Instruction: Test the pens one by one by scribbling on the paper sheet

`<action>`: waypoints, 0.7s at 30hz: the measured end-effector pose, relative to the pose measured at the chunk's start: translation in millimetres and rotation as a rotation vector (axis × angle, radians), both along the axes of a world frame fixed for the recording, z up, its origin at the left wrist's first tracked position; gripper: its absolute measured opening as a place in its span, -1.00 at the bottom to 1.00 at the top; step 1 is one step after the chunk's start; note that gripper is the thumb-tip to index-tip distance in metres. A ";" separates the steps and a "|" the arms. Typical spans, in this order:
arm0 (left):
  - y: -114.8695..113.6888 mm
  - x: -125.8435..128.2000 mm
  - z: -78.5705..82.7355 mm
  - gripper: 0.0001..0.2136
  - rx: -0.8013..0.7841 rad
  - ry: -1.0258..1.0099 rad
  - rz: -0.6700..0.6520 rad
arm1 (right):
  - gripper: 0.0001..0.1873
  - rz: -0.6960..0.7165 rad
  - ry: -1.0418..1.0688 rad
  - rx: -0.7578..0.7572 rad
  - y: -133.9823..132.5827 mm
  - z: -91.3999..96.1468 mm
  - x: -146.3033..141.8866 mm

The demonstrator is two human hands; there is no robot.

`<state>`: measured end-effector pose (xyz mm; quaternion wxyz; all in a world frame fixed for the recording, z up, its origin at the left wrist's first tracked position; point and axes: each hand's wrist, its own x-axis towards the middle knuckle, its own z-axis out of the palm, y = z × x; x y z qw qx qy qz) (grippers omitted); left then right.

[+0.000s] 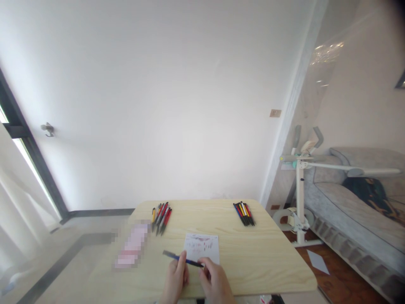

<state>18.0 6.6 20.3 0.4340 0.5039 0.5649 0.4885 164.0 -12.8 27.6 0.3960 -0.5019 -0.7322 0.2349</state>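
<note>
A blue pen point(192, 262) with a grey end and a dark end lies slantwise between my hands, above the table's near side. My left hand point(176, 274) grips its barrel between thumb and fingers, the grey end sticking out to the left. The fingers of my right hand point(215, 276) close round the dark end. Just beyond my hands is a white sheet of paper point(202, 249) with dark and reddish marks; my hands cover part of its near edge.
Several red, grey and yellow pens point(162, 217) lie at the table's back left. Another group of pens point(244, 214) lies at the back right. A blurred-out pink item point(133, 247) is on the left of the wooden table point(262, 261). An exercise bike point(300, 190) and a sofa point(335, 198) stand to the right.
</note>
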 end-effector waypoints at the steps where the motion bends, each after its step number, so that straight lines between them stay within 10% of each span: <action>1: -0.1 -0.1 -0.3 -0.42 0.001 -0.004 0.000 | -0.78 0.000 0.000 -0.007 -0.3 1.7 0.2; 21: -0.3 1.9 -2.9 -0.45 -0.036 -0.022 0.019 | -0.73 -0.010 -0.170 -0.032 4.5 -9.5 -3.4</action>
